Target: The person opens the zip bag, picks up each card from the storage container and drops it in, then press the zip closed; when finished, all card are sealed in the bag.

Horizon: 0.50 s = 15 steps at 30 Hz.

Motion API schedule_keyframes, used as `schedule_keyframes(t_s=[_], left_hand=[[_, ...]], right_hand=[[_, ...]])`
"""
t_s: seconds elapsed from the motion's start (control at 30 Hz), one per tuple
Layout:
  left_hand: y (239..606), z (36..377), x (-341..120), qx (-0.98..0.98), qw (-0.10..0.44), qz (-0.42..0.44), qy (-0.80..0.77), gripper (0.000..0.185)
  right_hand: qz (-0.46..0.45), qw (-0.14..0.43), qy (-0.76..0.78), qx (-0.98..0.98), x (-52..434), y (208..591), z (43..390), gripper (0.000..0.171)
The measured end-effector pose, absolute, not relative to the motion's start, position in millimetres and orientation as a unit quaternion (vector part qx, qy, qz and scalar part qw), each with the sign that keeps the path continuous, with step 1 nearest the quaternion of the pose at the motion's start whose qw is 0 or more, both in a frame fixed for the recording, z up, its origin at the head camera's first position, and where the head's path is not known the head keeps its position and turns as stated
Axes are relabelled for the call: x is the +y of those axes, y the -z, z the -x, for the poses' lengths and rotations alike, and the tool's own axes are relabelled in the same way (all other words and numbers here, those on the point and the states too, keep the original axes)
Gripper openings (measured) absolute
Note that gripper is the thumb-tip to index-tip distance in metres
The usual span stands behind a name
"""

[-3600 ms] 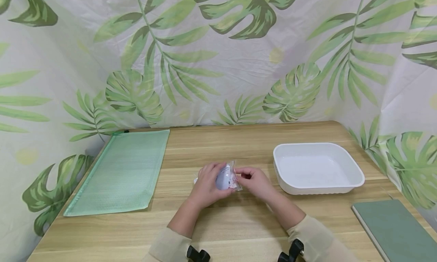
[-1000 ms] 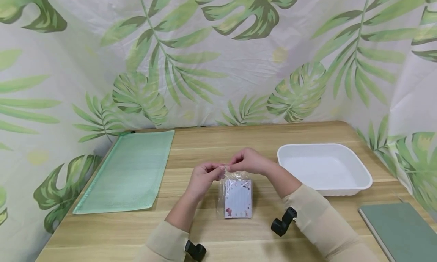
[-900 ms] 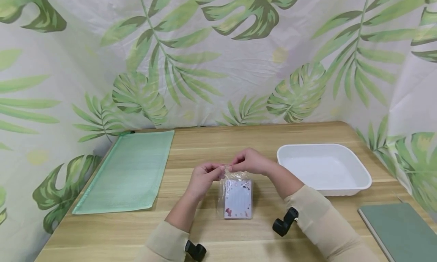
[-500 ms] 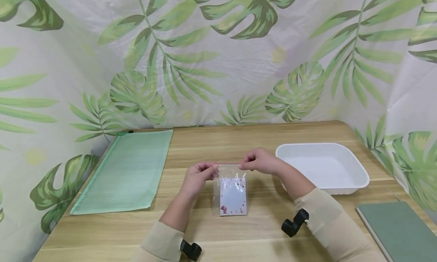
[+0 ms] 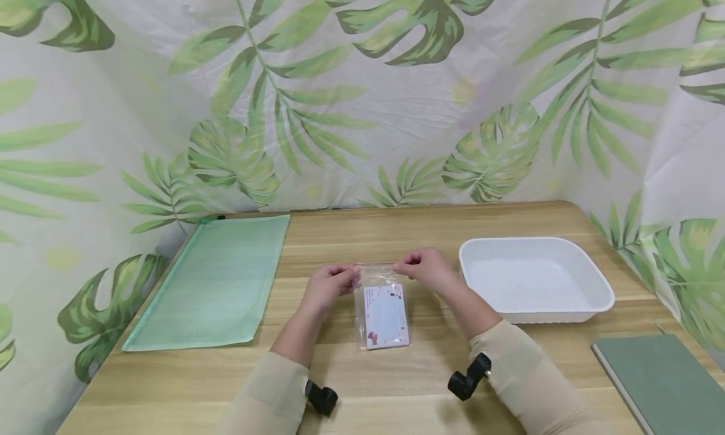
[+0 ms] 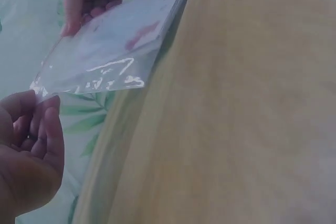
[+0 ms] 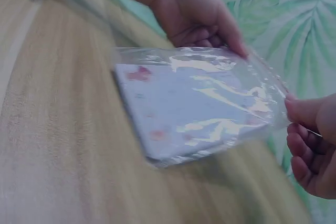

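In the head view a clear zip-lock bag with a thin red line along its top hangs between both hands. Inside it lies a small stack of white note paper, printed with little red figures around the border. My left hand pinches the bag's top left corner, and my right hand pinches the top right corner. From the left wrist, the left hand shows thumb and finger on the film's corner. The right wrist view has the bag stretched between the two hands, its paper at the lower end.
A white plastic basin stands right of the hands on the wooden table. At the left lies a green mesh zip pouch. A green hardcover notebook lies at the right front edge. A leaf-print cloth hangs behind.
Earlier the bag was bunched in the left hand, then its top was pinched with the hands close together. The hands have since spread apart along the red line; the bag is now raised slightly.
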<state>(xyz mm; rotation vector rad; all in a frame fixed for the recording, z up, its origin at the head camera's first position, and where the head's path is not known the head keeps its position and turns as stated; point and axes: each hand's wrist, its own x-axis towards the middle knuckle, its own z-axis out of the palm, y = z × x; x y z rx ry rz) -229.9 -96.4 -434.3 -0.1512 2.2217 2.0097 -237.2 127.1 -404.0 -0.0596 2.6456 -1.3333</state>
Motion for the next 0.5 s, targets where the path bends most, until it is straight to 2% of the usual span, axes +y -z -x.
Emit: schedule_keyframes(t_s=[0.2, 0.5], left_hand=[[458.9, 254.4, -91.1, 0.799, 0.04, 0.053, -0.597, 0.023], [468.5, 261.9, -89.5, 0.918, -0.038, -0.004, -0.395, 0.021]], right_hand=[[-0.008, 0.029, 0.457, 0.889, 116.8, 439.1, 256.0, 0.019], [-0.01, -0.01, 0.411, 0.911, 107.5, 465.6, 271.3, 0.018]])
